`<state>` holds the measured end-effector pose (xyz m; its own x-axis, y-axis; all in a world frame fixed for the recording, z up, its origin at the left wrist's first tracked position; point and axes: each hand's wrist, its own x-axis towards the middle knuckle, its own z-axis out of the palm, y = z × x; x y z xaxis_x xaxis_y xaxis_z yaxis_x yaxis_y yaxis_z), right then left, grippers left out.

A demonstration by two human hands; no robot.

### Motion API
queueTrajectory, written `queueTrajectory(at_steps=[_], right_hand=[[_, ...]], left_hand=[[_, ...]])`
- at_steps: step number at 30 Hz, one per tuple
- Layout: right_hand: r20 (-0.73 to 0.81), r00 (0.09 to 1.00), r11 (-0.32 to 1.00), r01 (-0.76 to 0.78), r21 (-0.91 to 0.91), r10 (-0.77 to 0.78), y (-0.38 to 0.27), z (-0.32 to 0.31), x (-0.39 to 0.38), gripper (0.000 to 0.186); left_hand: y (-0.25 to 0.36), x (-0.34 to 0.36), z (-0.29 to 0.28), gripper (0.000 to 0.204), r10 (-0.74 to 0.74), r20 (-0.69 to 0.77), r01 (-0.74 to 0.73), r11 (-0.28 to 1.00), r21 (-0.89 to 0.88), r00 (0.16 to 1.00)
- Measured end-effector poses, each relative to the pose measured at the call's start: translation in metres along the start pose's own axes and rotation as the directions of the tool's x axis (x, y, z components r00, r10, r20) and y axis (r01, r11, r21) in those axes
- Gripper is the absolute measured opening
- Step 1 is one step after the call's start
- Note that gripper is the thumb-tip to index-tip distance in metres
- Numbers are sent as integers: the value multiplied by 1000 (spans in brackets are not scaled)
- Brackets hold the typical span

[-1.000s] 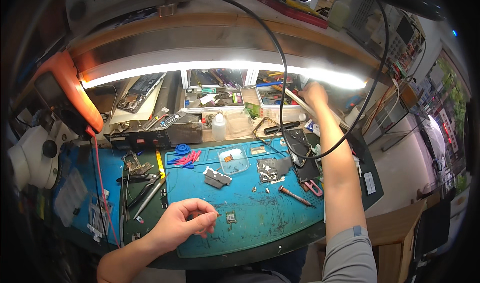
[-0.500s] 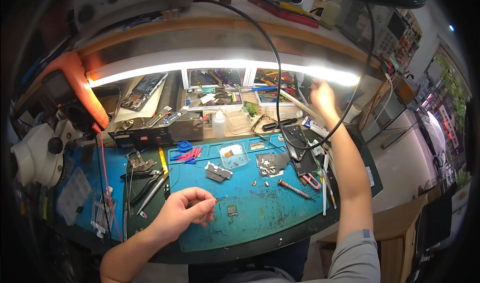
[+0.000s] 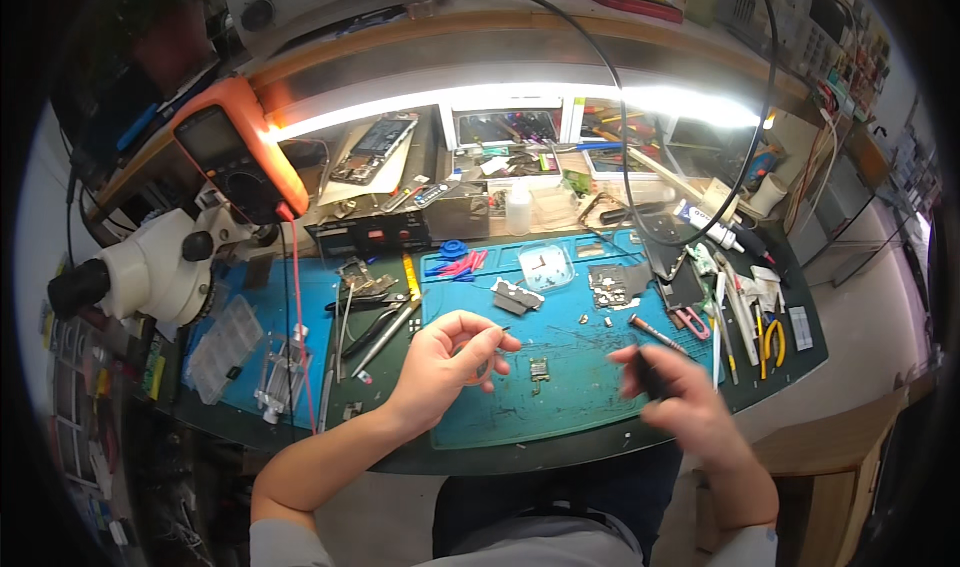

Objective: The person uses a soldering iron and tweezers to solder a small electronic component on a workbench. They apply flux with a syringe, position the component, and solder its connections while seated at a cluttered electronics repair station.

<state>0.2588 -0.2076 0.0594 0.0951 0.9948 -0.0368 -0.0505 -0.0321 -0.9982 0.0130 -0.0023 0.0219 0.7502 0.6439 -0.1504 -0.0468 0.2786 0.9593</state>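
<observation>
Above the blue work mat (image 3: 480,422), my left hand (image 3: 440,367) is closed, thumb and forefinger pinched. A small round thing with a reddish edge (image 3: 480,367) shows partly beneath its fingers; its kind is hidden. Smeared by motion, my right hand (image 3: 695,407) grips a short black object (image 3: 654,373) at the mat's right side. Between the hands lies a small grey metal part (image 3: 540,370), touched by neither. Behind it are a dark grey plate piece (image 3: 517,296), a circuit board piece (image 3: 610,287) and a clear tub (image 3: 547,267) with small bits. A brown-handled screwdriver (image 3: 655,333) lies near my right hand.
An orange multimeter (image 3: 240,152) and a white microscope (image 3: 150,267) stand at the left. Pliers (image 3: 372,329) and tweezers lie left of the mat, yellow-handled cutters (image 3: 774,344) right. A black cable (image 3: 625,147) loops overhead. A white bottle (image 3: 518,210) stands behind.
My right hand has come down from the lit shelf to the mat and now holds the black object. My left hand stays pinched over the mat. The whole view has shifted.
</observation>
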Motion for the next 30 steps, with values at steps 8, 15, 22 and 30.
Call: queueTrajectory(at_steps=[8,15,22,30], right_hand=[[-55,996,902,37,-429,-67,10,76,47,44],[-49,997,888,33,-459,-63,10,77,55,44],[-55,990,887,88,-454,-126,14,79,56,41],[-72,996,899,20,-438,-57,15,81,52,38]], left_hand=[[7,-11,-3,18,70,51,-66,995,-70,996],[11,-11,3,15,42,25,-41,998,-38,999],[9,-11,-1,17,21,51,-18,999,-47,998],[8,-11,0,17,-11,55,14,999,-49,998]])
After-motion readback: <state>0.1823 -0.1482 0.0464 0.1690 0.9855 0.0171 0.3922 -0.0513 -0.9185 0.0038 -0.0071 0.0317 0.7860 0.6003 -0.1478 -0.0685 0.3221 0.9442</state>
